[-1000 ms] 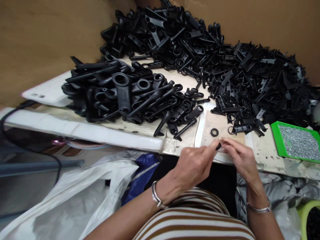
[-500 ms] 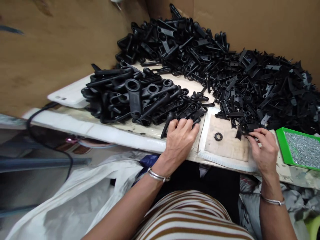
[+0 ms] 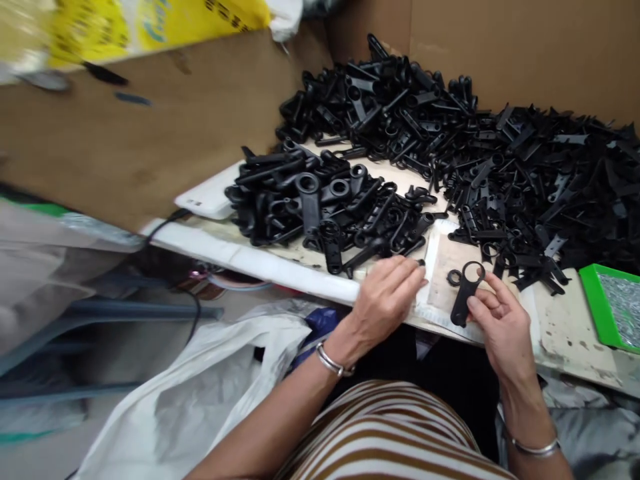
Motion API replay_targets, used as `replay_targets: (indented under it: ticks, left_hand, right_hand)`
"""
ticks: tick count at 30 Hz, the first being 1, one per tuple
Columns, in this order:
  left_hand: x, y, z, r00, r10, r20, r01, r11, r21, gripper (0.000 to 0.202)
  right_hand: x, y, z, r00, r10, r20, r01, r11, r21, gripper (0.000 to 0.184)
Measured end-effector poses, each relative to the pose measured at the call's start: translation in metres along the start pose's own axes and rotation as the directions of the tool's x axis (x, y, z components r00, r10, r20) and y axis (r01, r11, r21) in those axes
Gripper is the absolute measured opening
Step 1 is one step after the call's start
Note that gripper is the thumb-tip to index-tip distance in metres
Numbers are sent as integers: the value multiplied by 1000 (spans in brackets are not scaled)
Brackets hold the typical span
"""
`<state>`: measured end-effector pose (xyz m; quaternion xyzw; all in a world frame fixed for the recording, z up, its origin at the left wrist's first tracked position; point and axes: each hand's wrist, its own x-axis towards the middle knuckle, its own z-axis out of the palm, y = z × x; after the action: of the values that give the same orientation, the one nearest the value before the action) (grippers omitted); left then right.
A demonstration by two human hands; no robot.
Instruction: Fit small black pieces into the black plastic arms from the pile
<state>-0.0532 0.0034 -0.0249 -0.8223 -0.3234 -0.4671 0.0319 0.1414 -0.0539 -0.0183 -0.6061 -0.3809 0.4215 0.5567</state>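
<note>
My right hand (image 3: 505, 323) pinches a flat black plastic part with a ring-shaped end (image 3: 465, 300), its open ring pointing up and away from me. Beside that part, a small black ring (image 3: 454, 277) lies on the tan work pad (image 3: 443, 257). My left hand (image 3: 389, 293) is just left of the pad, fingers closed together. A small dark bit shows at its fingertips, too little to name. Nearest to it is a heap of black plastic handles (image 3: 310, 207) with round ends.
A large pile of black parts (image 3: 380, 100) runs along the cardboard wall (image 3: 500, 53), with flatter black pieces (image 3: 550, 180) on the right. The green tray (image 3: 593, 307) at the right holds small metal pieces. At the left sit a white flat device (image 3: 210, 193) and its black cable (image 3: 163, 230).
My right hand has lifted the flat part from the pile's edge and brought it nearer over the pad. My left hand has drawn back from the handle heap. The view has shifted left.
</note>
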Motion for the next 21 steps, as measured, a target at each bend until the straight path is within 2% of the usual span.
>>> replay_targets:
  ticks: [2,3,4,6,8,9,11,12,13,14,15,17,19,21]
  left_hand:
    - [-3,13,-2,979,-192,71,204,941,-271,22]
    - [-4,19,-2,936,-309,169,352,845,-404,27]
    - [-4,25,-1,873,-395,286,488,693,-531,32]
    - [-3,32,3,739,-476,477,650,315,-692,35]
    - [-2,33,6,603,-543,585,686,-20,-727,31]
    - [-2,32,7,529,-584,616,682,-139,-718,29]
    - [-3,30,10,404,-637,657,670,-283,-687,27]
    - [-3,29,12,368,-651,664,664,-317,-678,28]
    - [-3,29,15,354,-661,662,658,-327,-678,28]
    - [-3,30,18,358,-672,648,654,-314,-688,28]
    - [-2,31,21,378,-687,620,655,-275,-704,27]
    - [0,36,29,449,-715,536,667,-130,-733,23]
    - [2,42,34,544,-708,450,685,66,-725,22]
    - [0,46,36,652,-653,384,682,286,-673,24]
  right_hand:
    - [-2,-2,10,999,-34,38,34,999,-13,56]
    - [-4,-3,15,997,-49,60,50,999,-15,55]
    - [-6,-4,18,994,-60,91,62,998,-20,52]
    - [-9,-7,20,980,-73,184,85,995,-56,47]
    - [-7,-10,13,960,-81,268,126,980,-155,39]
    - [-4,-11,7,958,-100,267,164,960,-228,35]
    - [5,-14,-6,959,-211,188,272,873,-406,28]
    - [10,-14,-10,944,-292,155,330,799,-502,27]
    - [15,-13,-12,917,-366,160,386,707,-593,27]
    - [20,-11,-12,887,-413,205,435,601,-671,28]
    - [23,-8,-9,863,-424,275,474,492,-730,29]
    - [27,-1,1,840,-387,380,507,312,-803,32]
    - [29,6,9,840,-376,391,494,230,-839,34]
    - [30,9,11,837,-404,370,488,246,-837,34]
